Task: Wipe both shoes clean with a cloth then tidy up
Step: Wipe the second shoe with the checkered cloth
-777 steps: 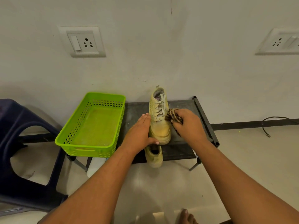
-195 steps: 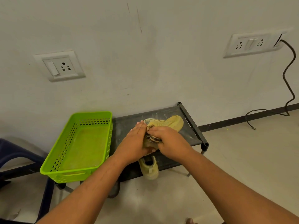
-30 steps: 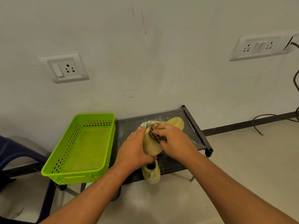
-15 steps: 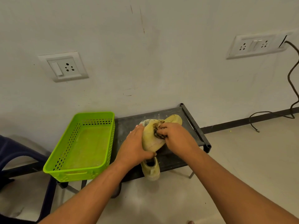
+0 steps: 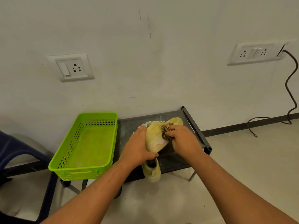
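Two hands hold one shoe (image 5: pixel 154 139), tilted on its side over the rack (image 5: pixel 129 126). The left hand (image 5: pixel 137 147) wraps its left side, thumb curled under the near end. The right hand (image 5: pixel 182 139) pinches a bunched checked cloth (image 5: pixel 165 132) against its right flank. The second shoe (image 5: pixel 152 171) stands just nearer, overhanging the rack's near edge. A green basket (image 5: pixel 84 172) sits on the rack's left end, its green floor in view. A cable (image 5: pixel 289 88) hangs far right.
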